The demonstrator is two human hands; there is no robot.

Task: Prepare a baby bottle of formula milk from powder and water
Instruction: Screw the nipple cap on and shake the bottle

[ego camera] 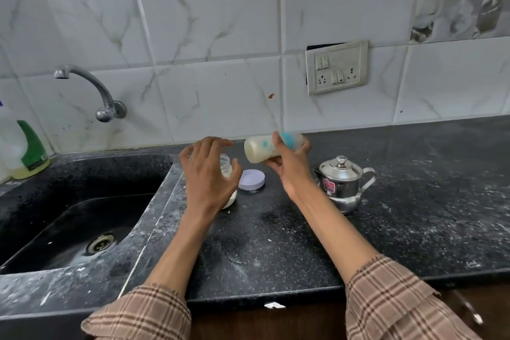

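My right hand (289,163) grips a baby bottle (259,150) filled with pale milk, held almost sideways above the counter, its blue cap end hidden among my fingers. My left hand (209,171) hovers with its fingers spread in front of a clear glass jar (227,165) with white powder at its bottom; the hand holds nothing and hides most of the jar. The jar's white lid (251,179) lies upturned on the counter just right of it. A small steel kettle (342,183) with a lid stands to the right of my right hand.
A black speckled counter (414,201) dusted with white powder runs to the right. A black sink (69,223) lies at the left under a wall tap (91,88). A green-capped bottle (24,152) stands at the sink's far left. A socket plate (336,66) hangs on the tiled wall.
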